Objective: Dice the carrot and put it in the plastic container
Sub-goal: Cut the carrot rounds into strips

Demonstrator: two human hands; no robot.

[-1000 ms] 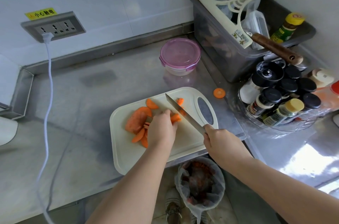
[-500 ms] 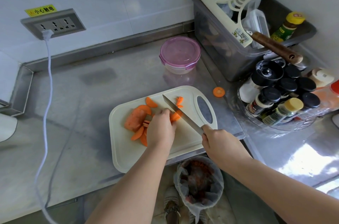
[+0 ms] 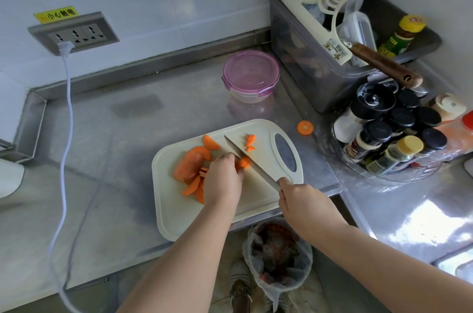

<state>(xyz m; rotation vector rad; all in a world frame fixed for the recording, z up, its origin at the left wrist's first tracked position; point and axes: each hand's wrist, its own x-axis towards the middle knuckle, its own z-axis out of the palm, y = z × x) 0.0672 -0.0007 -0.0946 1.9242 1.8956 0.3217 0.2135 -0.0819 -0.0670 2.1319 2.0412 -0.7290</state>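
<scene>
A white cutting board (image 3: pixel 179 215) lies on the steel counter with orange carrot pieces on it. A big carrot chunk (image 3: pixel 188 165) and several slices lie at its left. My left hand (image 3: pixel 222 179) curls over carrot slices (image 3: pixel 244 163) and holds them down. My right hand (image 3: pixel 300 198) grips the handle of a knife (image 3: pixel 245 159), whose blade lies against my left knuckles on those slices. Small cut bits (image 3: pixel 250 142) lie right of the blade. The plastic container (image 3: pixel 250 77), round with a pink lid on, stands behind the board.
One carrot round (image 3: pixel 305 127) lies on the counter right of the board. A rack of spice jars (image 3: pixel 391 133) and a grey bin (image 3: pixel 340 38) of utensils fill the right side. A white cable (image 3: pixel 65 133) hangs from the wall socket at left. A lined waste bin (image 3: pixel 277 253) stands below the counter edge.
The knife blade has shifted slightly left along the carrot slices, with my left fingers drawing back ahead of it. More small cut bits lie right of the blade.
</scene>
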